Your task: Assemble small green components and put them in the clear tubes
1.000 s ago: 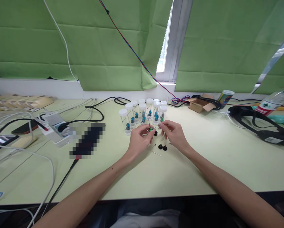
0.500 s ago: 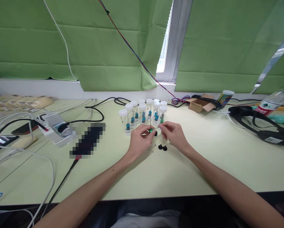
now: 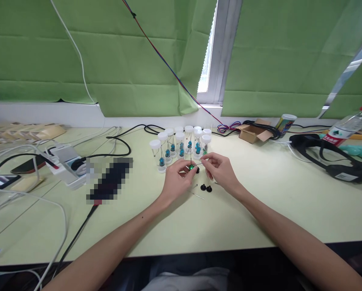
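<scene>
My left hand (image 3: 178, 176) is closed in a pinch around a small shiny green part (image 3: 191, 167) with a thin dark stem standing up from it. Close beside it, my right hand (image 3: 219, 169) has its fingertips pinched at a thin, pale pin-like piece (image 3: 200, 163) that reaches toward the green part. A small black piece shows just behind the left fingertips, partly hidden. Below the hands lie two black round caps (image 3: 206, 188) and a thin metal rod (image 3: 198, 196).
Several clear tubes (image 3: 155, 151) with white lids stand behind the hands, with blue parts inside. At left are a power strip (image 3: 66, 161), cables and a blurred dark device (image 3: 111, 180). A cardboard box (image 3: 253, 132), black headset (image 3: 320, 161) and bottle (image 3: 344, 125) occupy the right.
The whole view has shifted slightly. Both hands keep the same pinching grip, and the right fingertips remain close to the green part.
</scene>
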The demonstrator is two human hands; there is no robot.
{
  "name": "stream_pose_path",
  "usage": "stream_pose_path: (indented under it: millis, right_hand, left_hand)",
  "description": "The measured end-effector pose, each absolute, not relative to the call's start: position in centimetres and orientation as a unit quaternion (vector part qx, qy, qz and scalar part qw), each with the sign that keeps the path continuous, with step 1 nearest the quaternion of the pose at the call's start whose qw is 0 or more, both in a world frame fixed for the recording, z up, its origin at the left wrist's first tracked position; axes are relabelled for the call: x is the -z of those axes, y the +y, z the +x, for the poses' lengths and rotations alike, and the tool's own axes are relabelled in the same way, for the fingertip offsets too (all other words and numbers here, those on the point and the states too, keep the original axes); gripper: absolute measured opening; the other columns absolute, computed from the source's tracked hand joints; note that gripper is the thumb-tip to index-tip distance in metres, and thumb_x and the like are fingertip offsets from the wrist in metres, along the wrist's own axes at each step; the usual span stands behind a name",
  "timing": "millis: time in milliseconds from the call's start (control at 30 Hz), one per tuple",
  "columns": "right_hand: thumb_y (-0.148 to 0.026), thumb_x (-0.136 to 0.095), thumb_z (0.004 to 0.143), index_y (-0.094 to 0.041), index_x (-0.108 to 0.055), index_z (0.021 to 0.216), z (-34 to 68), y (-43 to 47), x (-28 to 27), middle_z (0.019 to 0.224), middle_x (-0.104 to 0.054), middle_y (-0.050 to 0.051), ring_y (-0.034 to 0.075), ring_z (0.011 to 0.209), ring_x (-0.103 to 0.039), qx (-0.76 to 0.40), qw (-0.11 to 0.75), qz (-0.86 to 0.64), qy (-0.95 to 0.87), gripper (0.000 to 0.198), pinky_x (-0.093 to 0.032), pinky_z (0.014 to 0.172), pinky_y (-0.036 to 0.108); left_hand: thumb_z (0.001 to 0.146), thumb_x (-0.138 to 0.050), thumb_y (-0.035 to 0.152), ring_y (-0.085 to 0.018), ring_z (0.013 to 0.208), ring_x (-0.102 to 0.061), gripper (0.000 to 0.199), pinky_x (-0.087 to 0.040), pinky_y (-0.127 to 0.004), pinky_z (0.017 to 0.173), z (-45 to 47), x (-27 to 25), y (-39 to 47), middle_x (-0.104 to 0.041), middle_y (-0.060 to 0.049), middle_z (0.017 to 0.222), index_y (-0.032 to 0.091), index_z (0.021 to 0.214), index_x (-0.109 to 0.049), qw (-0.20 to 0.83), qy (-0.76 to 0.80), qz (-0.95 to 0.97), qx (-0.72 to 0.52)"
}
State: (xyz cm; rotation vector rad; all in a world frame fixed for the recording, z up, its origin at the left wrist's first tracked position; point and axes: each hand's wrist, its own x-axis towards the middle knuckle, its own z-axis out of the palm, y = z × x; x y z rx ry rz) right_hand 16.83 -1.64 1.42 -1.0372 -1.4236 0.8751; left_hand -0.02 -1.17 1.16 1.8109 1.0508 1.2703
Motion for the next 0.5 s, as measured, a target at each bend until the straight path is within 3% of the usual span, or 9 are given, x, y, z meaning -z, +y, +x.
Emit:
stream_pose_path:
  millis: [167,367,500]
  right_hand:
    - [-0.044,-0.066,0.085,-0.017,-0.062,0.085,16.65,-1.79,-1.53,0.051,-0.053,-0.005,0.010,0.041,-0.047,-0.382,0.560,-0.428,-0.597,0.027,-0.041,0.043,0.024]
    - [-0.044,-0.068,0.084,-0.017,-0.065,0.091,16.57,-1.98,-1.64,0.063,-0.059,-0.001,0.010,0.047,-0.052,-0.376,0.574,-0.407,-0.603,0.028,-0.045,0.045,0.025]
    - [-0.040,-0.069,0.084,-0.017,-0.067,0.095,16.64,-1.97,-1.59,0.068,-0.062,0.000,0.011,0.051,-0.054,-0.371,0.576,-0.396,-0.611,0.025,-0.046,0.046,0.025]
  left_hand:
    - [0.079,-0.069,0.037,-0.010,0.053,-0.054,0.019,-0.048,-0.026,0.049,0.03,-1.64,-1.14,-0.063,-0.003,0.080,0.018,0.082,-0.067,0.405,0.409,0.655,-0.489]
    - [0.077,-0.073,0.038,-0.012,0.052,-0.054,0.021,-0.048,-0.026,0.055,-0.13,-2.01,-1.01,-0.059,0.001,0.061,0.018,0.081,-0.067,0.466,0.415,0.612,-0.486]
    - [0.074,-0.076,0.038,-0.011,0.052,-0.053,0.023,-0.046,-0.026,0.055,-0.13,-2.12,-0.96,-0.058,0.002,0.061,0.017,0.079,-0.067,0.513,0.415,0.570,-0.490]
